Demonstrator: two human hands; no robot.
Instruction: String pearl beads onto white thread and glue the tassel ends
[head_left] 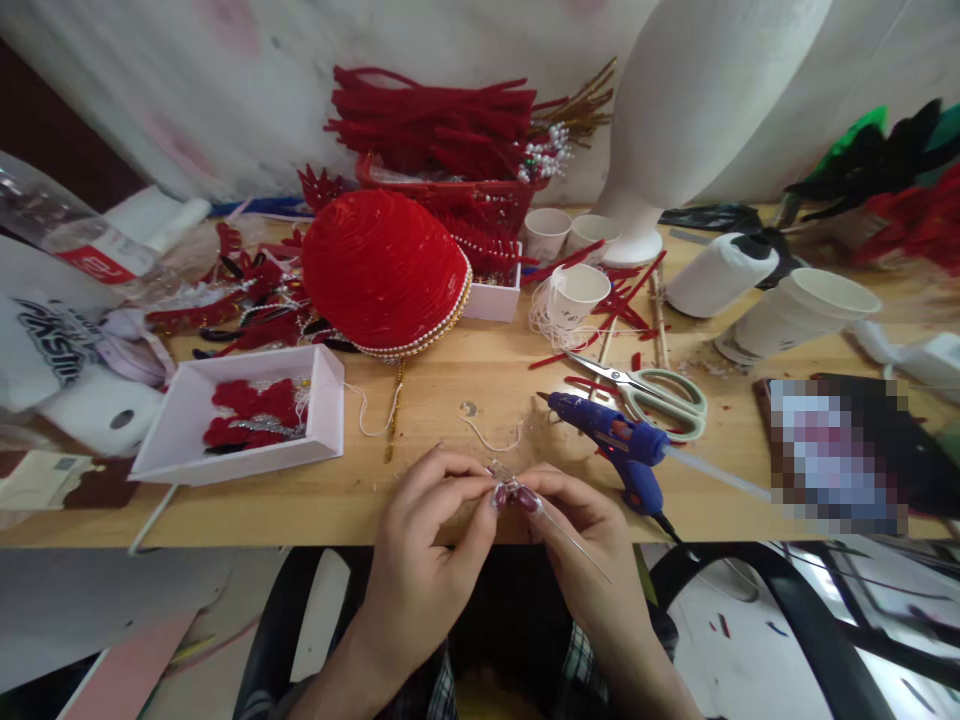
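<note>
My left hand and my right hand meet at the table's front edge, fingertips pinched together. Between them is a small silvery, shiny ornament, mostly covered by the fingers. A thin wire runs from the pinch down across my right hand. Just beyond the fingers, a white thread curls on the wood. The blue glue gun lies right of my right hand, with green-handled scissors behind it.
A white box of red pieces stands left. Behind it sits a red domed cap with beaded trim. Paper cups, a white thread spool, a mannequin head and a phone occupy the back and right.
</note>
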